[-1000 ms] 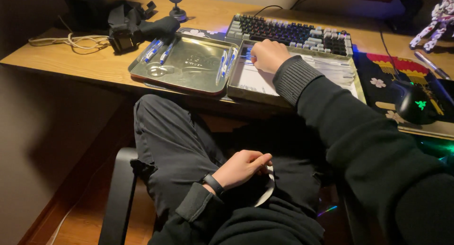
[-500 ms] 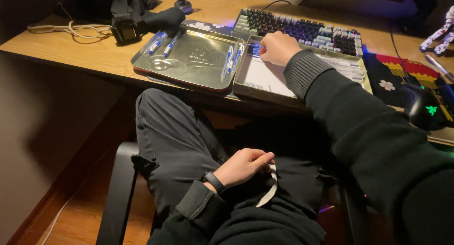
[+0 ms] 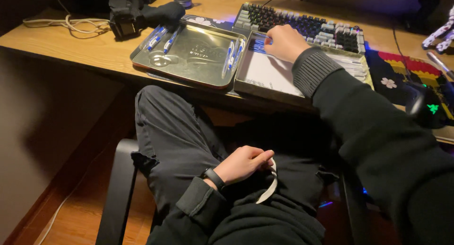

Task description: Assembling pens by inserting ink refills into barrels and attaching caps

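Observation:
My right hand [image 3: 285, 41] reaches over the desk into an open metal box [image 3: 246, 86] lined with white paper [image 3: 269, 72]. Its fingers curl around blue pens [image 3: 257, 46] at the box's far left corner. Beside the box lies its shiny metal lid [image 3: 189, 56], which holds two blue pens [image 3: 161, 38] on its left side and two more blue pens [image 3: 233, 53] on its right. My left hand [image 3: 243, 163] rests on my lap with the fingers loosely together over a white cord [image 3: 269, 190]; whether it grips the cord is unclear.
A keyboard [image 3: 302, 25] sits behind the box. To the right are a patterned mat [image 3: 402, 70] and a black mouse with a green light [image 3: 423, 105]. A black camera rig [image 3: 137, 13] and pale cables [image 3: 71, 23] lie at the desk's far left. I sit on a chair [image 3: 116, 193].
My right hand has stayed in the box and closed in on the blue pens at its far left corner. My left hand has not moved on my lap.

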